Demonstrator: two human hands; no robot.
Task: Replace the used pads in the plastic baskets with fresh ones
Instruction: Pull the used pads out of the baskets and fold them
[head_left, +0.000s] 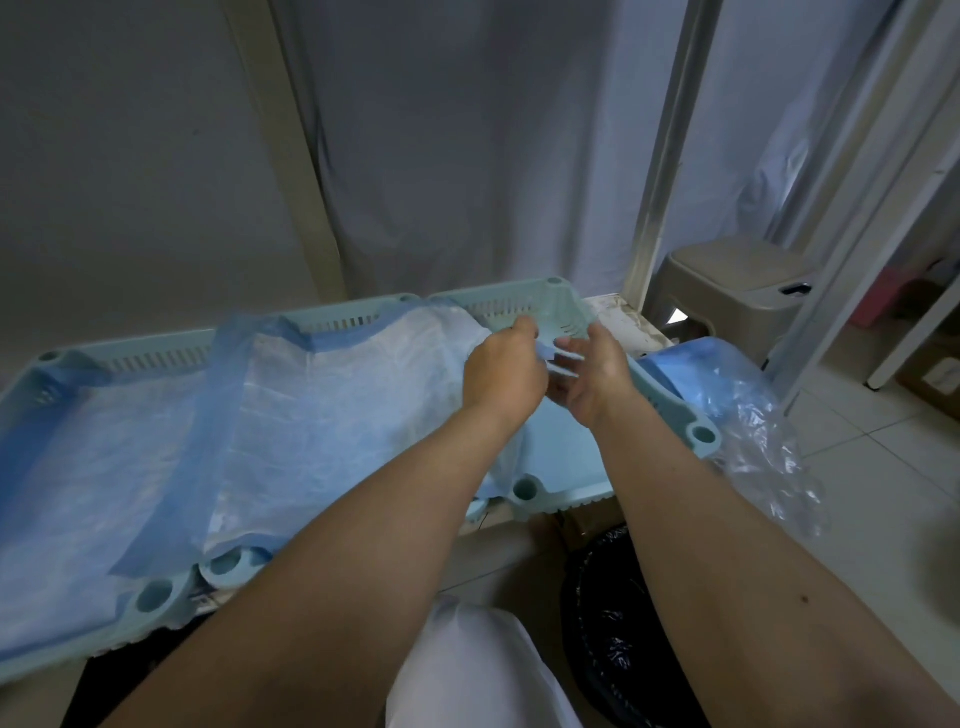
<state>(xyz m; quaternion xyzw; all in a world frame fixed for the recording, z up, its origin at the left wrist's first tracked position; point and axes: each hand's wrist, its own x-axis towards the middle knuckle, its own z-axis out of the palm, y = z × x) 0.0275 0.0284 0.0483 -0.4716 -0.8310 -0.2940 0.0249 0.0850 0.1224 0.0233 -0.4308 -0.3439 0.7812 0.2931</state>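
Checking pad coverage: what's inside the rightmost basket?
Rightmost basket: pad covers its left part, bare floor at right. Both hands hold the pad's edge. Under the pad: hidden.

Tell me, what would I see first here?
Two bare arms reach to the middle, where the left hand and right hand pull at a pad's blue edge. The pad lies across pale blue baskets filling the left half. A black bin bag sits at lower right.

No text, label, brand, number or sign can be read anywhere in this view; every surface shown appears unmarked or too blurred.
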